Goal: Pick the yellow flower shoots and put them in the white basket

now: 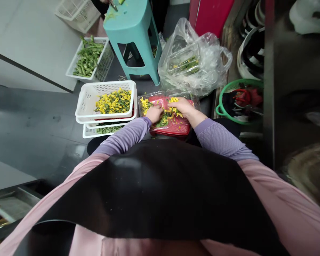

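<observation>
Over a red tray (182, 128), my right hand (183, 106) is closed on a bunch of yellow flowers (176, 113) with green stems. My left hand (154, 114) is just beside it with its fingers curled shut. What they pinch is hidden, though flower sprigs (145, 106) lie right by it. Clear plastic boxes (152, 94) sit on the tray under both hands. Green stems and petals (162, 121) are piled between the hands, and loose petals are scattered on the red surface.
To the left, stacked white baskets (86, 101) hold more yellow flowers (114, 101). Behind are a basket of green stems (88, 58), a teal stool (128, 26) with another person's hand at its top, and a plastic bag (210, 67). A green basin (224, 110) stands right.
</observation>
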Demonstrator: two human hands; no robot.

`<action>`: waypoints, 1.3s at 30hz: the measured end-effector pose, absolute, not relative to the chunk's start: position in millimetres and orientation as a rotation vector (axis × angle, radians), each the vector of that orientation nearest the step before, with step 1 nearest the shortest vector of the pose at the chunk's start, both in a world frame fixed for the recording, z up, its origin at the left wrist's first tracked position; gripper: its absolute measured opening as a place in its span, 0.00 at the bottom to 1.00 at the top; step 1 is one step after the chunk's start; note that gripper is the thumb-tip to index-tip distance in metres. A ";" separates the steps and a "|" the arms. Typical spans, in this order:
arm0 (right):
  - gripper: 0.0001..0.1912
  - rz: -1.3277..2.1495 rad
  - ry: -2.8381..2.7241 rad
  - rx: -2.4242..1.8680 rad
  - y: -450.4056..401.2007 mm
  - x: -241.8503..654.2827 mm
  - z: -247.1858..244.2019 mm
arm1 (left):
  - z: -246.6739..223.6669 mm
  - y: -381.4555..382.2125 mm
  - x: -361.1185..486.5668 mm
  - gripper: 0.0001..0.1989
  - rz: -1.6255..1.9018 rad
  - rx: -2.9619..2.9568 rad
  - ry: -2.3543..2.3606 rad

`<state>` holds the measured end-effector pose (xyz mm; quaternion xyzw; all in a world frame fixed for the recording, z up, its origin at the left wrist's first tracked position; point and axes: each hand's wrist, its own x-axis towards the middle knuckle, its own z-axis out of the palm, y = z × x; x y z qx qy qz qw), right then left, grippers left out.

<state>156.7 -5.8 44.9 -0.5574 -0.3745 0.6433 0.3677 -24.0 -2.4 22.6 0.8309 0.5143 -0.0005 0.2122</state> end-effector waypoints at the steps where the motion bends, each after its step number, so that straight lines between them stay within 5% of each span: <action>1: 0.09 1.661 -0.954 -1.426 -6.4 156.0 43.5 | 24.5 -0.7 -27.3 0.04 0.082 2.223 1.477; 8: 0.09 1.758 -0.997 -1.358 -12.8 143.5 45.5 | 57.8 -12.1 -36.2 0.06 0.664 1.288 1.324; 13: 0.15 1.702 -1.151 -1.401 -16.5 139.9 50.1 | 65.7 -21.2 -30.5 0.09 0.697 1.152 1.249; 19: 0.08 1.826 -0.909 -1.339 -14.6 149.0 57.9 | 45.7 -4.6 -58.9 0.04 0.200 1.974 1.600; 25: 0.08 1.876 -0.778 -1.382 -9.9 152.5 58.9 | 21.9 -14.6 -48.1 0.12 -0.314 2.432 1.485; 32: 0.10 1.789 -0.890 -1.436 -15.5 146.8 51.9 | 46.0 -2.4 -44.4 0.04 0.397 1.718 1.403; 39: 0.15 1.720 -0.860 -1.273 -20.7 134.5 52.8 | 70.2 -12.4 -25.0 0.04 0.569 1.373 1.306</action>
